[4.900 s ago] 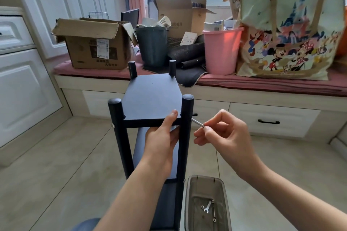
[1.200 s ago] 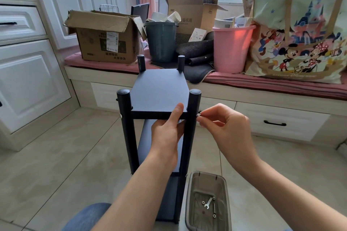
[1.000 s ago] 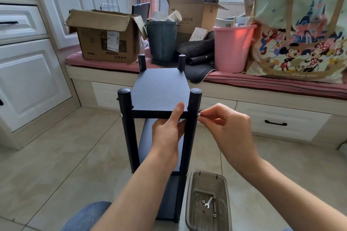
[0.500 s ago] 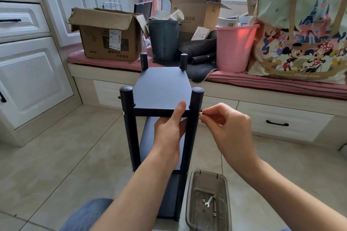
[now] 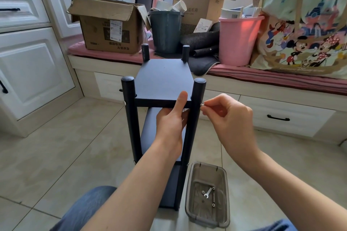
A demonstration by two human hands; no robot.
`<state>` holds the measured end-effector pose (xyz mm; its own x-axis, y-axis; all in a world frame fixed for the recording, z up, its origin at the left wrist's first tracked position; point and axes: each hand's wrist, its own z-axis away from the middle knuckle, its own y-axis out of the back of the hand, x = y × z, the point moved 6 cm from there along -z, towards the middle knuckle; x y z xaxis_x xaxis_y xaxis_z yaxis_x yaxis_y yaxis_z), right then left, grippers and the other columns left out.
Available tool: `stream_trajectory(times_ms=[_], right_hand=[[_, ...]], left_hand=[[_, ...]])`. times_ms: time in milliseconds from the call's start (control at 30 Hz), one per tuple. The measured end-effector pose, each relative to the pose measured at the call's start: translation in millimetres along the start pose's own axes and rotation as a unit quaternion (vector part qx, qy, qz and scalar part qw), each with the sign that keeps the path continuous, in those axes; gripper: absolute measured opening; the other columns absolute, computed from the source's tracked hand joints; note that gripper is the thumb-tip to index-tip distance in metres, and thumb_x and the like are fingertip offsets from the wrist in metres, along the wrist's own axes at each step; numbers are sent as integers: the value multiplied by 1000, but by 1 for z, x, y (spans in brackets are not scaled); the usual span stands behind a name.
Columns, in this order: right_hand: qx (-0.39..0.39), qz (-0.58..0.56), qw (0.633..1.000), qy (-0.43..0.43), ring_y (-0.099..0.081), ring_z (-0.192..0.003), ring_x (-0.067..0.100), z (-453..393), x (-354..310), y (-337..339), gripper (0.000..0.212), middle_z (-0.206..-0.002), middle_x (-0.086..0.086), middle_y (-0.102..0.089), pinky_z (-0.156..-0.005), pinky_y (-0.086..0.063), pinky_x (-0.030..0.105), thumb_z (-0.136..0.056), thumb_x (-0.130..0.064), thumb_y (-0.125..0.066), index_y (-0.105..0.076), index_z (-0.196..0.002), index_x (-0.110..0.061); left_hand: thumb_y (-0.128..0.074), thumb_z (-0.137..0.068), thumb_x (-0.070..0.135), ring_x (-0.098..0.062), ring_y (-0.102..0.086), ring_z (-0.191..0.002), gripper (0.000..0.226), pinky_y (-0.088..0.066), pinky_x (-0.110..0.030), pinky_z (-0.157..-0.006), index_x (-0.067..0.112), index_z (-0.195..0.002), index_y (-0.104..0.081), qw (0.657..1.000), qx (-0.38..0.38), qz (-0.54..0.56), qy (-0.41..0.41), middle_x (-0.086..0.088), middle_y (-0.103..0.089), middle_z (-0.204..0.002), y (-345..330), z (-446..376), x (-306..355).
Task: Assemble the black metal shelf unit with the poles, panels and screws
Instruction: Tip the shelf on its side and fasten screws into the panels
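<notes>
The black metal shelf unit (image 5: 161,80) stands upright on the tiled floor in front of me, with four poles and stacked panels. My left hand (image 5: 171,118) grips the front edge of the top panel, thumb on top and fingers underneath, next to the front right pole (image 5: 195,110). My right hand (image 5: 227,116) pinches a silver screw (image 5: 202,105) against the outer side of that pole at the level of the top panel. Only the screw's head shows.
A smoky plastic tray (image 5: 207,214) on the floor at the shelf's right foot holds a small wrench (image 5: 207,192) and a few screws. Behind is a bench with cardboard boxes (image 5: 107,26), a grey bin (image 5: 166,30), a pink bucket (image 5: 237,39) and a printed bag (image 5: 308,24). White cabinets (image 5: 32,62) stand left.
Nearly five seconds ago the screw's shaft stuck out of the pole; now it is driven in to the head. In the last second the hands have barely moved.
</notes>
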<state>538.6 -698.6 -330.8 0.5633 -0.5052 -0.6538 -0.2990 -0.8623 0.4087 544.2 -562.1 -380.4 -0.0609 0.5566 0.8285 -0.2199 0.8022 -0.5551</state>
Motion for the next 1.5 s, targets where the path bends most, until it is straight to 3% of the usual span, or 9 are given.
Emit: stream_trajectory(times_ms=[267, 633, 767, 867, 933, 1100, 1233, 1333, 1500], right_hand=[[10, 66, 994, 81, -65, -73, 9, 1, -10, 0, 6, -79, -2, -69, -73, -52, 20, -83, -6, -77, -71, -83, -8], [0, 18, 1000, 19, -66, -80, 0, 1, -6, -1, 5, -76, -12, -68, -73, -50, 10, -85, -15, -76, -73, -87, -11], [-3, -7, 1000, -27, -69, -72, 7, -1, 1, -2, 7, -75, -11, -70, -72, -56, 26, -87, -22, -74, -71, -85, -16], [-21, -107, 989, -104, -71, -72, 13, -1, 10, -5, 7, -73, -1, -72, -76, -59, 38, -89, -20, -72, -70, -86, -13], [-29, -164, 977, -132, -72, -73, 15, 0, 11, -6, 6, -73, 4, -73, -78, -60, 37, -90, -15, -70, -69, -90, -9], [-17, -136, 985, -107, -73, -76, 13, 3, 12, -3, 7, -75, 0, -74, -80, -60, 41, -88, -16, -73, -67, -92, -14], [-4, -114, 988, -105, -72, -76, 13, 3, 16, 3, 10, -76, -4, -73, -78, -59, 44, -85, -20, -77, -68, -88, -18], [-7, -90, 992, -90, -71, -74, 10, 2, 14, 4, 9, -75, -7, -72, -76, -59, 41, -83, -19, -79, -69, -85, -19], [-9, -25, 999, -44, -69, -76, 2, 0, 8, 7, 8, -77, -16, -71, -75, -56, 25, -85, -14, -77, -71, -86, -20]], left_hand=[[-63, -96, 33, -14, -73, -80, 15, -56, -27, -84, 19, -92, -67, 1000, 0, -2, -5, 7, -76, -78, -3, 6, 3], [-65, -95, 36, -12, -70, -76, 18, -55, -28, -83, 22, -85, -65, 1000, 22, 1, -1, 11, -73, -73, -2, 6, 3], [-65, -95, 37, -15, -71, -82, 17, -55, -28, -82, 23, -85, -65, 1000, 28, -2, -7, 13, -73, -71, -1, 3, 3], [-66, -94, 38, -17, -72, -86, 17, -56, -29, -83, 22, -88, -66, 1000, 26, -3, -6, 11, -75, -76, -1, 1, 1], [-66, -93, 38, -19, -73, -88, 17, -56, -31, -84, 21, -89, -67, 1000, 20, -8, -5, 7, -75, -81, -2, -1, 0], [-67, -93, 26, -21, -74, -92, 14, -56, -38, -92, 14, -97, -73, 998, -23, -50, -18, -3, -78, -93, -2, -2, -1], [-71, -86, 24, -23, -72, -106, 36, -53, -43, -102, 6, -116, -70, 996, -41, -74, -36, -9, -76, -110, -1, 0, -2], [-72, -75, 34, -22, -70, -109, 54, -52, -45, -103, 7, -122, -68, 995, -44, -81, -48, -8, -75, -114, -2, 0, -3], [-71, -75, 33, -23, -70, -109, 54, -53, -45, -102, 6, -122, -68, 995, -41, -73, -52, -9, -75, -114, -3, -3, -6]])
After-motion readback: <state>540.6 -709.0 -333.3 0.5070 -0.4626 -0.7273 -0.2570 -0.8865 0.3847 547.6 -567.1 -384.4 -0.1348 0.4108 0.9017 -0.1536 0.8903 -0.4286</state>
